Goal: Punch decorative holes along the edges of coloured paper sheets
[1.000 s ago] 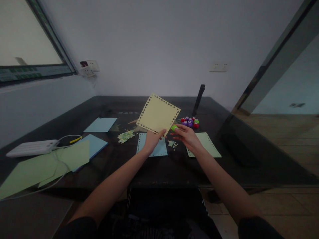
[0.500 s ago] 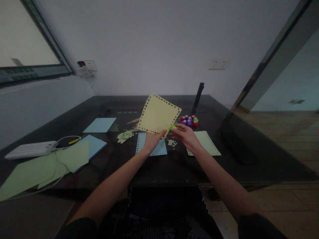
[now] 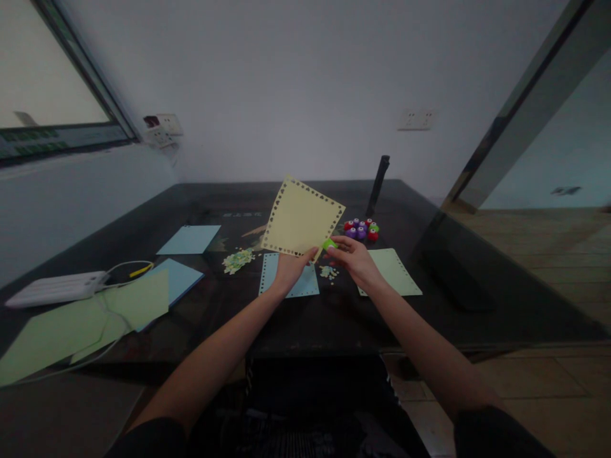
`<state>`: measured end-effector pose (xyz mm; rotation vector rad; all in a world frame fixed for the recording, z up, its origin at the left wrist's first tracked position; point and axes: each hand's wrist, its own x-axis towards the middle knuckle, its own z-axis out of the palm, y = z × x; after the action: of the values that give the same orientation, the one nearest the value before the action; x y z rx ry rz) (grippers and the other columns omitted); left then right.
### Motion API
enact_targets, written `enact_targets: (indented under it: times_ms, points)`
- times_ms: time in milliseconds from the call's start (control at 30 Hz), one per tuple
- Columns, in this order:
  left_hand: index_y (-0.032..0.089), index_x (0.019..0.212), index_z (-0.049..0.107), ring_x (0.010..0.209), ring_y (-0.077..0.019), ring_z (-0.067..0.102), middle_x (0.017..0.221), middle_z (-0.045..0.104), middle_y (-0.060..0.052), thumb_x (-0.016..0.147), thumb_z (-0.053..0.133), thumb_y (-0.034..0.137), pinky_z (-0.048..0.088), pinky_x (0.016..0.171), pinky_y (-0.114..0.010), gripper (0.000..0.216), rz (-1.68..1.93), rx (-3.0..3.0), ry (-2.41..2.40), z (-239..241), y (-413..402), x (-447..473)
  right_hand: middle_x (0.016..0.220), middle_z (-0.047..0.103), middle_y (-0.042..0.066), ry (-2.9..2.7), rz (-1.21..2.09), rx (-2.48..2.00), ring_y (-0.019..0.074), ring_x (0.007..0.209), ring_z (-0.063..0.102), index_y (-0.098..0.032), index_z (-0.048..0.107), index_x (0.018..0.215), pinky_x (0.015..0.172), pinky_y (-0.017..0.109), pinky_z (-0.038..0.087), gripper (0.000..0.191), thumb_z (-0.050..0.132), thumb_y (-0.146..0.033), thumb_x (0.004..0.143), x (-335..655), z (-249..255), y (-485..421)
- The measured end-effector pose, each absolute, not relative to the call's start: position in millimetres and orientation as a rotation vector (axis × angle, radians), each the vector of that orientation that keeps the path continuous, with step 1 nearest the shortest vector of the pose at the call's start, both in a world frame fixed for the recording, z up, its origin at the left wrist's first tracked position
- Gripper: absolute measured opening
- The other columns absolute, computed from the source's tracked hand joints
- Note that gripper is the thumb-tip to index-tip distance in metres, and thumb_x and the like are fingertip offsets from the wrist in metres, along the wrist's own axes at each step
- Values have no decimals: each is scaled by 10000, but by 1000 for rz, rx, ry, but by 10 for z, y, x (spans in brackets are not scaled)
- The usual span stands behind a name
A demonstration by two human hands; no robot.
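My left hand [image 3: 289, 270] pinches the lower corner of a pale yellow paper sheet [image 3: 300, 217] and holds it up above the dark table [image 3: 334, 318]. Small punched holes run along the sheet's edges. My right hand [image 3: 354, 259] is closed on a small green paper punch [image 3: 329, 243], held at the sheet's lower right edge. Under my hands lies a blue punched sheet [image 3: 291, 280] with a little heap of paper bits [image 3: 328, 273] beside it.
A cluster of red, purple and green punches [image 3: 361, 229] sits behind my right hand, near a black upright post [image 3: 377, 180]. A pale green punched sheet [image 3: 394, 270] lies to the right. Blue sheets [image 3: 189, 238], green sheets [image 3: 86, 318], a white power strip [image 3: 55, 288] and confetti [image 3: 237, 260] lie left.
Both hands and the yellow sheet have stayed almost in place. The green punch has edged closer to the sheet's lower right edge.
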<state>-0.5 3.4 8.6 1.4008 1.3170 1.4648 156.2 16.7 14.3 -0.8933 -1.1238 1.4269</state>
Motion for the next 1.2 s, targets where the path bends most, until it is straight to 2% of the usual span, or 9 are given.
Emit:
enact_targets:
  times_ms: [233,367,567,700,933,1200]
  points:
    - [182,664,632,769,-225,638,675,668,-50,661,712,265,488,720,-326,116,1436,1402,1296,77,58,-15,782,655,15,-1185,1380,-925,133,630,619,-195,627,868,513,233,472,404,811,-326,532,1567,128,181]
    - [179,779,649,911,-245,632,699,680,-55,657,718,277,472,827,-357,171,1422,1478,1300,44,106,-51,752,639,4,-1230,1341,-915,114,593,582,-185,626,834,483,218,429,371,804,-333,544,1576,92,199]
    - [190,1026,629,1070,-231,584,920,703,-76,672,703,255,392,976,-390,368,1429,1616,1245,52,143,-90,776,646,17,-1261,1366,-899,106,576,571,-192,638,857,482,225,425,336,783,-327,586,1603,111,197]
    - [177,1072,611,1100,-227,572,957,698,-83,655,713,241,387,986,-378,435,1432,1624,1224,81,128,-80,780,644,18,-1247,1403,-898,106,574,569,-192,638,856,509,242,447,329,787,-311,587,1614,138,191]
    - [183,1063,614,1098,-219,577,957,701,-80,677,680,179,388,992,-373,392,1426,1648,1155,123,82,-29,771,650,13,-1212,1448,-842,110,596,585,-193,634,801,536,241,482,315,807,-311,566,1568,78,180]
    - [164,1114,593,1095,-230,580,987,700,-94,673,673,176,412,972,-386,448,1387,1619,1187,112,97,-25,750,656,11,-1196,1442,-864,102,568,571,-187,627,784,538,241,484,331,821,-319,550,1554,49,192]
